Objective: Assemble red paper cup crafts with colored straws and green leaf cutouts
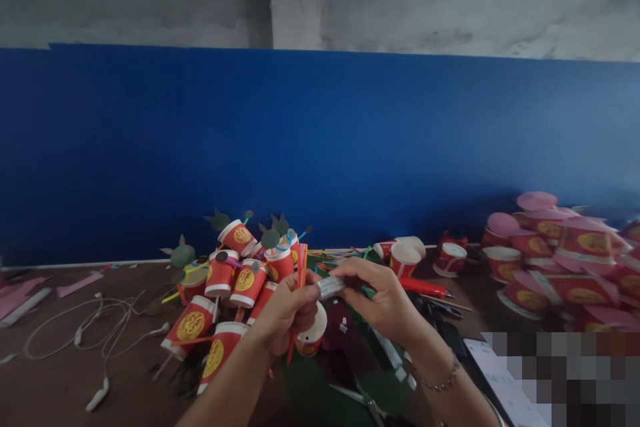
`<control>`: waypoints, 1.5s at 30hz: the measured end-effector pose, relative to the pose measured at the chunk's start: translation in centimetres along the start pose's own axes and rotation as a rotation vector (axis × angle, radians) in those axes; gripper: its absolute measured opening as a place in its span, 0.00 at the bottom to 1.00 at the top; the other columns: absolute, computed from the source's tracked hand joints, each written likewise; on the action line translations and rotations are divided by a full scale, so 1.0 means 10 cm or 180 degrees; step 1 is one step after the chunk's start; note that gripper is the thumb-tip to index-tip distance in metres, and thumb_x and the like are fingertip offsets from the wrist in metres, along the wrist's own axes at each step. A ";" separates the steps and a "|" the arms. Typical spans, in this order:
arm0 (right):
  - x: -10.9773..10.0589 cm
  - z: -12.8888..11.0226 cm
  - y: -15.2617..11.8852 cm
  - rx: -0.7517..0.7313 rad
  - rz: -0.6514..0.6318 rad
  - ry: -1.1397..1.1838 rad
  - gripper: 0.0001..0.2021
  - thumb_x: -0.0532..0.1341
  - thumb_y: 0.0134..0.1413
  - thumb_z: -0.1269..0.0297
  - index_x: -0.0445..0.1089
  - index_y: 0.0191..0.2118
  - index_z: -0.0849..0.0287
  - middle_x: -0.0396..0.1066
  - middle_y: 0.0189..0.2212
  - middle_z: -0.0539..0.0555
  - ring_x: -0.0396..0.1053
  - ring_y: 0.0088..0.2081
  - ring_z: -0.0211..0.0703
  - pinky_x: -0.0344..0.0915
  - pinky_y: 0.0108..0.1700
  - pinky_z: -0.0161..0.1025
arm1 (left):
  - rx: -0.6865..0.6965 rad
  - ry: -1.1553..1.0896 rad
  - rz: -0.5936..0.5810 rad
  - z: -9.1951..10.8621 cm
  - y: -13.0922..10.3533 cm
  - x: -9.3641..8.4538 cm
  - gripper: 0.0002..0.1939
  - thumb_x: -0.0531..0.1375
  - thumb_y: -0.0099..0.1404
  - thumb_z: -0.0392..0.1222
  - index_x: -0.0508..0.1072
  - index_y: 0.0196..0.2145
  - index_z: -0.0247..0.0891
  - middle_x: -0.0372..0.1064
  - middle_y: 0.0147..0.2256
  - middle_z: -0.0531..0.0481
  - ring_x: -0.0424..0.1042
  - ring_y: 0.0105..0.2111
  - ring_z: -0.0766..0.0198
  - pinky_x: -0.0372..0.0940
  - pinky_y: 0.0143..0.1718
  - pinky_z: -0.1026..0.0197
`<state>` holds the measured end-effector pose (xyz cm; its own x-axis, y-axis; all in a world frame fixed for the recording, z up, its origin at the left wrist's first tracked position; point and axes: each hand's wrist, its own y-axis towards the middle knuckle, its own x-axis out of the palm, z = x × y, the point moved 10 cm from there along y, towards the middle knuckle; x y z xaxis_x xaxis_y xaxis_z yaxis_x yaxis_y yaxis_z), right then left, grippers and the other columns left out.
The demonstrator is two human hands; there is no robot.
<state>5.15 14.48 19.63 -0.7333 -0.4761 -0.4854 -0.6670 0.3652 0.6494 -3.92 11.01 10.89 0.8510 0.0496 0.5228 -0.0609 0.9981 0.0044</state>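
My left hand (295, 310) is closed around upright orange straws (303, 260); their exact number is hard to make out. Between both hands is a small whitish, shiny strip (330, 288), perhaps tape. The fingers of my right hand (375, 290) pinch its right end, while its left end meets my left fingertips. Just below stands a red and white paper cup (315, 330), partly covered by my left hand. Open scissors (367, 401) lie on the dark green sheet (315, 390) nearer to me.
Several red cups with green paper shapes (245, 283) are piled at left, beside white earphones (100, 390). Cups with pink paper (565, 260) fill the right. A red glue gun (425, 288) and a phone (500, 373) lie right of my hands. A blue panel (320, 147) stands behind.
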 end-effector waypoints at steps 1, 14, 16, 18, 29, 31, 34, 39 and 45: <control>0.00 0.00 0.00 -0.0015 -0.0004 -0.0006 0.11 0.59 0.50 0.76 0.71 0.39 0.56 0.73 0.36 0.54 0.71 0.39 0.43 0.68 0.40 0.39 | -0.0008 0.0002 -0.0001 0.00 0.00 0.00 0.22 0.68 0.47 0.51 0.60 0.28 0.39 0.42 0.13 0.68 0.34 0.13 0.79 0.33 0.13 0.71; 0.03 -0.07 -0.01 -0.0135 0.0016 -0.0114 0.11 0.58 0.52 0.75 0.70 0.40 0.56 0.73 0.37 0.54 0.71 0.39 0.42 0.67 0.41 0.40 | -0.0050 0.0074 0.0044 0.00 0.00 -0.01 0.22 0.68 0.46 0.52 0.59 0.27 0.40 0.42 0.13 0.68 0.34 0.13 0.78 0.33 0.12 0.72; 0.03 -0.07 0.00 -0.0108 0.0010 -0.0102 0.11 0.58 0.52 0.75 0.70 0.40 0.56 0.73 0.37 0.53 0.70 0.39 0.42 0.67 0.42 0.40 | -0.0071 0.0096 0.0057 0.00 0.00 -0.02 0.22 0.68 0.47 0.51 0.59 0.28 0.40 0.42 0.13 0.68 0.34 0.13 0.78 0.33 0.13 0.72; 0.05 -0.04 0.00 0.0083 -0.0087 -0.0015 0.11 0.58 0.50 0.76 0.70 0.38 0.56 0.72 0.35 0.52 0.69 0.36 0.40 0.66 0.38 0.38 | -0.0100 0.0139 0.0066 0.00 0.00 -0.03 0.21 0.67 0.47 0.51 0.60 0.27 0.40 0.42 0.13 0.68 0.35 0.13 0.78 0.33 0.13 0.72; 0.17 0.32 -0.06 0.1156 -0.0462 0.0603 0.09 0.62 0.53 0.62 0.70 0.40 0.58 0.69 0.29 0.50 0.61 0.27 0.35 0.60 0.26 0.33 | -0.0094 0.0275 0.0318 0.02 0.02 -0.12 0.20 0.66 0.50 0.49 0.62 0.33 0.40 0.42 0.14 0.68 0.35 0.14 0.77 0.33 0.13 0.71; 0.12 0.38 -0.06 0.1227 -0.0287 0.0332 0.10 0.61 0.53 0.60 0.70 0.39 0.59 0.69 0.28 0.50 0.61 0.26 0.35 0.59 0.26 0.33 | 0.0141 0.0387 0.0609 0.12 0.02 -0.19 0.21 0.66 0.49 0.51 0.61 0.32 0.40 0.43 0.14 0.68 0.35 0.14 0.77 0.33 0.13 0.71; 0.07 0.37 -0.04 0.1185 -0.0171 0.0031 0.10 0.61 0.54 0.59 0.70 0.39 0.58 0.69 0.28 0.50 0.60 0.26 0.36 0.60 0.27 0.34 | 0.0389 0.0807 0.1022 0.24 -0.01 -0.26 0.20 0.66 0.49 0.52 0.62 0.29 0.39 0.45 0.13 0.67 0.39 0.13 0.78 0.35 0.14 0.71; 0.11 0.23 0.00 0.0885 -0.0237 -0.0084 0.06 0.60 0.55 0.62 0.69 0.37 0.57 0.70 0.31 0.50 0.63 0.28 0.37 0.61 0.29 0.34 | 0.0585 0.1531 0.1429 0.30 -0.04 -0.35 0.16 0.66 0.49 0.48 0.68 0.29 0.35 0.54 0.16 0.61 0.49 0.15 0.76 0.44 0.16 0.70; 0.17 0.14 -0.02 0.0707 -0.0473 -0.0298 0.13 0.58 0.54 0.69 0.67 0.46 0.54 0.71 0.39 0.53 0.68 0.37 0.42 0.65 0.39 0.38 | 0.0740 0.1745 0.1159 0.31 0.00 -0.30 0.12 0.64 0.53 0.46 0.69 0.25 0.34 0.56 0.18 0.59 0.53 0.18 0.72 0.49 0.20 0.68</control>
<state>3.82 14.70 17.84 -0.6275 -0.4652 -0.6243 -0.7730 0.4682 0.4280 -8.09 10.79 11.94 0.8920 0.4516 0.0202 -0.4504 0.8841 0.1248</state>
